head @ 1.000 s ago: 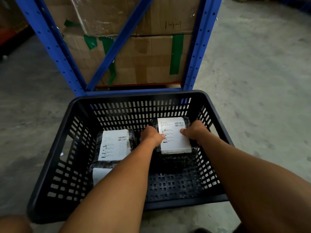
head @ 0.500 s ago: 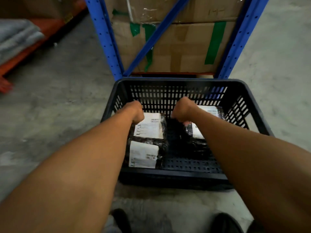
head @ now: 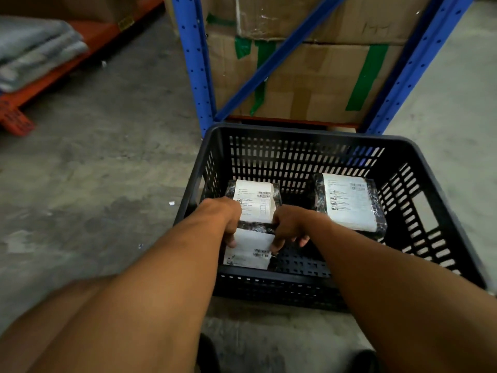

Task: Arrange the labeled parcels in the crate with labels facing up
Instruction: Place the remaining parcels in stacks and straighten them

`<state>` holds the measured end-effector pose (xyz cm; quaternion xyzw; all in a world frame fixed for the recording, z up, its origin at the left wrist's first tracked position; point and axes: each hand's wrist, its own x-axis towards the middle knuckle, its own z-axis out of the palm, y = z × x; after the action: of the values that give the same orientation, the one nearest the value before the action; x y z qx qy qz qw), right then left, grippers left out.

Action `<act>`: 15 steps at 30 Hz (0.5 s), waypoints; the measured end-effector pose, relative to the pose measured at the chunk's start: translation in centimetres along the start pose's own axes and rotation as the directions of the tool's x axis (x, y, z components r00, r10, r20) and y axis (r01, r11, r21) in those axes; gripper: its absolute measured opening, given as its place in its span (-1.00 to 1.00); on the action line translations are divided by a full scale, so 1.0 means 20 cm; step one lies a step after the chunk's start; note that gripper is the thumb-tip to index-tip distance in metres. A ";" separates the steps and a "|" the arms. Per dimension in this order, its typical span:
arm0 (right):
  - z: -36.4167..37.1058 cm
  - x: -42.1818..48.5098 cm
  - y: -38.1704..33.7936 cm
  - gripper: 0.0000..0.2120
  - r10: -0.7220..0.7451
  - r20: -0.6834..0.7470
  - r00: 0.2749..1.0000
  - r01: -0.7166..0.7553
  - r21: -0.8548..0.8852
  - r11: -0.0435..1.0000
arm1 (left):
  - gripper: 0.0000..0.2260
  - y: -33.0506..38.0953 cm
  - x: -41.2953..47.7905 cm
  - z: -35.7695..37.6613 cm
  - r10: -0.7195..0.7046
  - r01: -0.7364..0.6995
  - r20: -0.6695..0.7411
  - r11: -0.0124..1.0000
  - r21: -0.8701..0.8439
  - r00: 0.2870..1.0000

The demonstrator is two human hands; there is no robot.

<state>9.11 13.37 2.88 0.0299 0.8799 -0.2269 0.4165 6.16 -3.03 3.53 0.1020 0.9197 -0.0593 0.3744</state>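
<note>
A person's two hands work inside a black slatted crate that sits on a concrete floor at centre right of the frame, in front of a blue rack stacked with taped cardboard boxes. The left hand and right hand, both curled with fingers bent downward, grip the near parcel at lower centre of the crate by its far edge, one hand to each side; how firmly the fingers close on it cannot be told. The two-sided hold appears meant to keep the flat packet level, so that its white shipping label stays turned up while it is squared against the crate's left wall.

Just behind it, partly covered by the left hand, the far left parcel lies label up against the same wall. The right parcel rests well apart in the crate's upper right corner, also label up, slightly askew. All three are wrapped in dark glossy film, a slippery cover that may explain the use of both hands.

Judging by the open floor of the crate between the left pair and the right packet, there is room for more. Folded grey cloth lies on an orange pallet at the frame's upper left.
</note>
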 end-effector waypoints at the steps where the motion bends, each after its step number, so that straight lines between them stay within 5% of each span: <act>1: -0.04 -0.02 0.01 -0.65 -0.009 0.018 1.000 0.008 0.041 0.999 | -0.44 -0.01 -0.02 -0.05 0.007 -0.007 0.026 1.000 -0.003 1.000; 3: -0.16 -0.05 0.04 -0.58 -0.021 0.037 0.999 0.016 0.129 0.991 | -0.43 -0.05 -0.07 -0.17 0.030 -0.022 0.077 0.994 -0.105 0.997; 5: -0.30 -0.10 0.08 -0.52 -0.027 0.010 1.000 0.023 0.278 0.960 | -0.45 -0.10 -0.11 -0.27 0.073 -0.021 0.108 0.908 -0.418 0.991; 8: -0.50 -0.15 0.13 -0.53 -0.040 -0.111 0.993 0.095 0.553 0.828 | -0.53 -0.14 -0.16 -0.34 0.096 -0.024 0.038 0.567 -0.823 0.995; 11: -0.62 -0.19 0.15 -0.59 -0.018 -0.229 0.973 0.179 0.708 0.683 | -0.27 -0.10 -0.16 -0.34 0.116 -0.068 -0.037 0.277 -0.959 0.993; 15: -0.58 -0.20 0.16 -0.54 0.095 -0.358 0.929 0.238 0.773 0.589 | -0.34 0.00 -0.18 -0.35 0.055 -0.102 -0.092 0.212 -0.972 0.994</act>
<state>4.08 21.73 11.08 0.2201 0.7428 -0.6067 0.1783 3.93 -2.18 10.92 -0.1074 0.7548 0.5499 0.3411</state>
